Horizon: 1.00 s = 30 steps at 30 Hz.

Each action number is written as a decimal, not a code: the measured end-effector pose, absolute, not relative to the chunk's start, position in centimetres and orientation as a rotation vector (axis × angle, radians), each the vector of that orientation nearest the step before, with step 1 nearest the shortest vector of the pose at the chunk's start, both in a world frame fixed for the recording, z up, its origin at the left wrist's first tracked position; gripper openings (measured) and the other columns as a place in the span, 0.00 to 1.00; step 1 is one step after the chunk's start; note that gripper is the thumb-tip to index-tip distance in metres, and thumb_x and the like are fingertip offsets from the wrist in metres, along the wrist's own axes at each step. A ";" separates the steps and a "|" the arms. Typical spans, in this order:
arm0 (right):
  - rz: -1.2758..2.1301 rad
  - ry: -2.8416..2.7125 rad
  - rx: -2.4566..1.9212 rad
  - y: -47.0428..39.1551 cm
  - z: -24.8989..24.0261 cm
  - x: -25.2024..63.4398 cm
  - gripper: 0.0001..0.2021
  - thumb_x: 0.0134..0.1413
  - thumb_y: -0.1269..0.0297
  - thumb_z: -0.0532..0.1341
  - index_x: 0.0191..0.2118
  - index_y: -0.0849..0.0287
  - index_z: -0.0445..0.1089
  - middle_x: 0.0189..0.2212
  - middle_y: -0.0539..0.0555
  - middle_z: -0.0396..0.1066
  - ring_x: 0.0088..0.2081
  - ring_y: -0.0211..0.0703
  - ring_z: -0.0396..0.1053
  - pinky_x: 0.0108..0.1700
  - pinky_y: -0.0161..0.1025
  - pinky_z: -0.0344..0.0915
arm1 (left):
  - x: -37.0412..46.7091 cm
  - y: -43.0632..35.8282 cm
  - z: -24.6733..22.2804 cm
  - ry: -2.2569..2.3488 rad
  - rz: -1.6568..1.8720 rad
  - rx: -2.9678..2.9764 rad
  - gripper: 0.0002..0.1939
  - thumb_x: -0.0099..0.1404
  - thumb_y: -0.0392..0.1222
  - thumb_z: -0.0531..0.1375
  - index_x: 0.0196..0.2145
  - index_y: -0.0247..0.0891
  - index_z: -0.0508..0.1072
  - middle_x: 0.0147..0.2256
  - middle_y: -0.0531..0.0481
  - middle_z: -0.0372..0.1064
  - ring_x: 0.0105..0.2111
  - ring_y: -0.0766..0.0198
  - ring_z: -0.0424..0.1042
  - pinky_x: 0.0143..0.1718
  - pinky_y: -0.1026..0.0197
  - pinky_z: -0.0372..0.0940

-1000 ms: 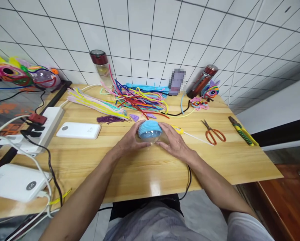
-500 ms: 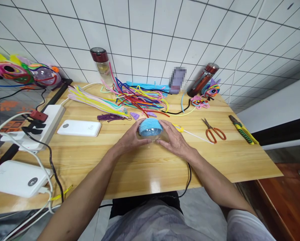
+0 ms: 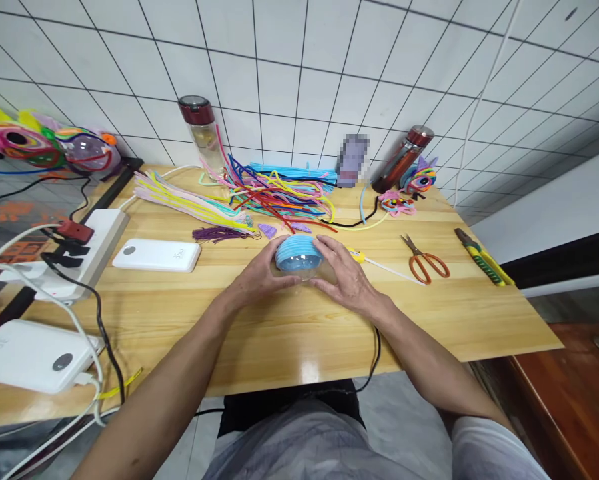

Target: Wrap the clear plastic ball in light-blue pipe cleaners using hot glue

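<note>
Between my two hands, low over the table's middle, is a clear plastic ball point(image 3: 299, 263) whose top is wrapped in rows of light blue pipe cleaner point(image 3: 298, 247). My left hand point(image 3: 262, 270) curves around its left side, with the thumb along the near bottom edge. On the other side, my right hand point(image 3: 347, 273) grips it with fingers over the upper right and thumb near the bottom. Just behind the ball lie small purple pieces point(image 3: 268, 230) and a purple tassel point(image 3: 219, 235). A glue gun or similar yellow tool with a white stick point(image 3: 394, 271) is partly hidden by my right hand.
Loose colourful pipe cleaners point(image 3: 279, 193) spread along the back, near a glass bottle point(image 3: 199, 133) and a red flask point(image 3: 404, 157). Scissors point(image 3: 422, 260) and pliers point(image 3: 482, 257) lie right. Left are a white power bank point(image 3: 157, 255), a power strip point(image 3: 94, 257) and cables.
The view has shifted very slightly. Both hands stay around the ball, with the right fingers raised a little on its upper right side.
</note>
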State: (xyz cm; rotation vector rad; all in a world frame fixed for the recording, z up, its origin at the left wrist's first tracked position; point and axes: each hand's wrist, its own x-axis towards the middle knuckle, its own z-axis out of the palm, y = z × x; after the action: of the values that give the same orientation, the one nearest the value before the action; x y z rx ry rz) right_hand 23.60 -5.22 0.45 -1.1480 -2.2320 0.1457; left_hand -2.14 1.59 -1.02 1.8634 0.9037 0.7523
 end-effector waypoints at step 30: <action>0.197 -2.216 -1.178 -5.0 0.1 23.5 0.43 0.71 0.56 0.65 0.82 0.46 0.43 0.74 0.67 0.60 0.74 0.62 0.62 0.72 0.66 0.66 | -2.0 1.7 -1.4 0.898 0.778 1.836 0.57 0.56 0.64 0.75 0.75 0.39 0.59 0.74 0.35 0.60 0.73 0.38 0.62 0.75 0.40 0.58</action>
State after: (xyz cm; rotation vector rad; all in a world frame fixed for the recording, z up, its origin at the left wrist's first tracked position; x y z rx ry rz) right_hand 23.54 -4.99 0.06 -1.1785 -2.2163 0.1968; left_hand -2.02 1.71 -1.36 1.8360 0.8983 0.7775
